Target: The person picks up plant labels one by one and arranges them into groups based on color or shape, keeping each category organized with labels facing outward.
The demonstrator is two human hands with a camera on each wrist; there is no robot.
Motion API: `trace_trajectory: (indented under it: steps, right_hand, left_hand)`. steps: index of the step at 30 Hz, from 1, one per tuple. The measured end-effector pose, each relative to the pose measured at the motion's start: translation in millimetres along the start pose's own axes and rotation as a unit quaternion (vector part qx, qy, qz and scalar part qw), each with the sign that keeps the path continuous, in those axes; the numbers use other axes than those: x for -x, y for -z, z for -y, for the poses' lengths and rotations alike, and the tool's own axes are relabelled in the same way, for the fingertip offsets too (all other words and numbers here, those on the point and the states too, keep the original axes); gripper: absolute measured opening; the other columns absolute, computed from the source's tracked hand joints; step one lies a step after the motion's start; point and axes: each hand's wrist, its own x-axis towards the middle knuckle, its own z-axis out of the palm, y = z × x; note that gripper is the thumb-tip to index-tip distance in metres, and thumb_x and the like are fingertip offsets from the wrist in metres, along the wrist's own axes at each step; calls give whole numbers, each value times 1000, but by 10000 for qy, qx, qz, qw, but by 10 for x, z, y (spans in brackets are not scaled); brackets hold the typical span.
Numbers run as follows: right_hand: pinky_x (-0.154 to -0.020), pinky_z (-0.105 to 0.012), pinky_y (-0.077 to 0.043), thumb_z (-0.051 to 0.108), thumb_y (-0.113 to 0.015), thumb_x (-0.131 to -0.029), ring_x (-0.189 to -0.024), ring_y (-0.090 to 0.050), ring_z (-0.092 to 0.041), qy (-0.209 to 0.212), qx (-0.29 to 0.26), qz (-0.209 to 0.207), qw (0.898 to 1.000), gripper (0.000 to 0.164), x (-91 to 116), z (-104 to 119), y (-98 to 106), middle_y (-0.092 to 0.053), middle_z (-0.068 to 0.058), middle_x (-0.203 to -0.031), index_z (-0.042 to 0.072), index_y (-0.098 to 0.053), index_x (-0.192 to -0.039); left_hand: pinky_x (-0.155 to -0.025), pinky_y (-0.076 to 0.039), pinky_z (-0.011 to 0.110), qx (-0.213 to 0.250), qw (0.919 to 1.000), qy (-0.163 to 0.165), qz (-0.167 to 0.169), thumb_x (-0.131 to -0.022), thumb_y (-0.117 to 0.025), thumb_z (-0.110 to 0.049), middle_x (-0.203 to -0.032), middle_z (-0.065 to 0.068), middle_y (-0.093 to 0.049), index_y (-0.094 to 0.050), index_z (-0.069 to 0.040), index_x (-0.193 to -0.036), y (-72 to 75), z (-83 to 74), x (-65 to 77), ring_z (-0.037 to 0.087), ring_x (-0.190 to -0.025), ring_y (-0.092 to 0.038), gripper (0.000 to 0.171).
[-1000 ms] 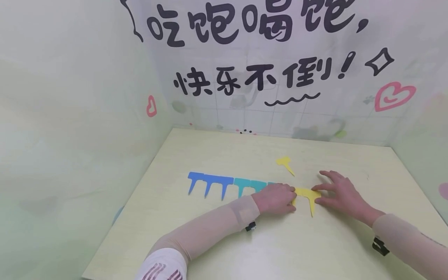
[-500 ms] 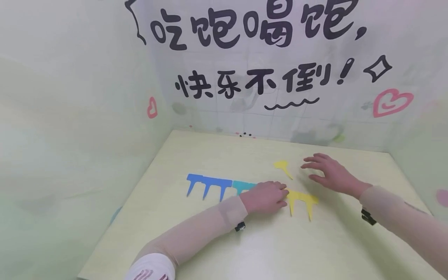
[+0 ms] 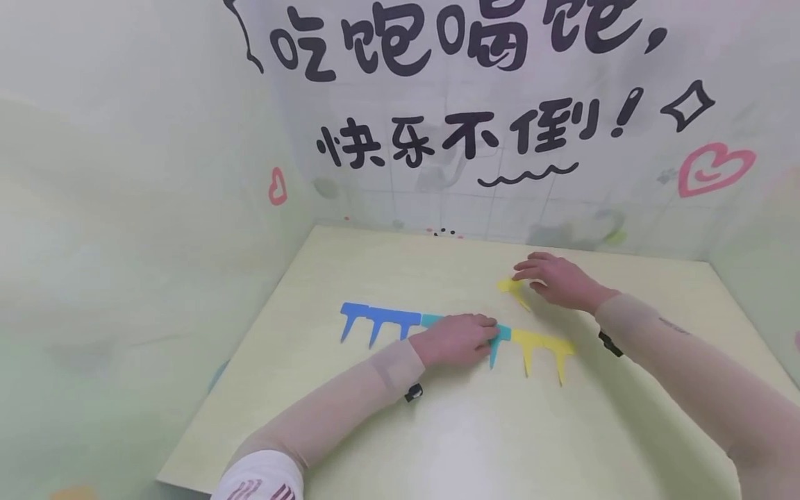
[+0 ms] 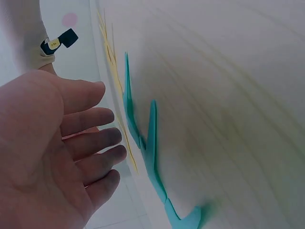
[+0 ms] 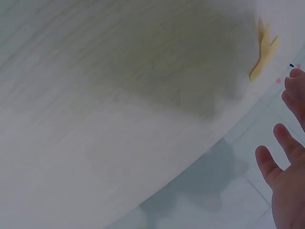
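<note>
T-shaped plant labels lie in a row across the table in the head view: blue labels [image 3: 394, 316] at the left, teal labels [image 3: 503, 335] in the middle, yellow labels [image 3: 542, 342] at the right. My left hand [image 3: 456, 339] is over the teal part of the row and hides some of it. In the left wrist view its loosely bent fingers [image 4: 97, 143] are beside the teal labels [image 4: 151, 148], gripping nothing. Behind the row lies a loose yellow label [image 3: 509, 285]. My right hand [image 3: 556, 281] is over that label, fingers spread; the right wrist view shows them apart from it.
The pale wooden table [image 3: 387, 264] meets a printed wall covering [image 3: 425, 201] at its back edge. Side walls stand at left and right. A small black camera [image 3: 414, 393] is strapped at the left wrist, another [image 3: 611, 344] at the right.
My right hand has left the right end of the yellow labels and moved back and left to the loose one. My left hand has slid left, uncovering a teal label.
</note>
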Motion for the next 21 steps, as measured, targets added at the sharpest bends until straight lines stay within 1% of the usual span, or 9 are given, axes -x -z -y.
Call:
trace_trajectory:
  steps: [4,8,12,16,19,21]
  right_hand:
    - [-98,-67,-41,-8,-66,-87,-128,-50,-47,-120,-172,68,9998,39,-7,-20,-108,-65,-13,-130,9,-73,-122]
    - [-92,-70,-44,-3,-64,-91,-125,-51,-48,-155,-68,138,9998,35,25,-17,-225,-67,-12,-129,11,-73,-122]
    - [-87,-65,-48,1,-65,-94,-120,-55,-43,-324,70,74,9994,31,80,19,-325,-68,-11,-126,12,-73,-121]
    - [-86,-59,-50,0,-65,-93,-116,-56,-40,-639,108,-67,9979,31,100,113,-349,-68,-12,-123,10,-73,-121]
    - [-90,-64,-47,3,-60,-94,-122,-52,-43,-1045,-98,39,9945,33,79,171,-302,-65,-15,-128,10,-71,-125]
    - [-96,-67,-42,8,-61,-96,-126,-48,-44,-1261,-336,129,9914,35,58,164,-257,-61,-16,-133,10,-68,-130]
  left_hand:
    - [-113,-34,26,10,9999,-95,90,-106,-51,-31,-152,0,-49,-53,-16,-148,-39,-13,-29,15,-140,-44,44]
    - [-113,-35,27,-23,9999,-12,158,-106,-50,-32,-151,0,-49,-53,-16,-147,-63,-26,-42,14,-139,-44,44]
    - [-112,-37,27,-91,9998,-34,185,-106,-50,-31,-150,1,-50,-55,-16,-145,-64,-43,-34,15,-137,-47,42]
    - [-111,-38,27,-83,9999,-38,129,-106,-50,-31,-149,2,-51,-57,-16,-143,-65,-45,-24,15,-136,-48,41]
    - [-112,-37,27,-58,9999,-55,87,-105,-51,-32,-150,2,-50,-56,-17,-144,-63,-39,-22,16,-137,-47,41]
    - [-112,-38,28,-48,9999,-97,74,-105,-52,-32,-151,3,-49,-56,-17,-144,-51,-31,-23,17,-137,-47,42]
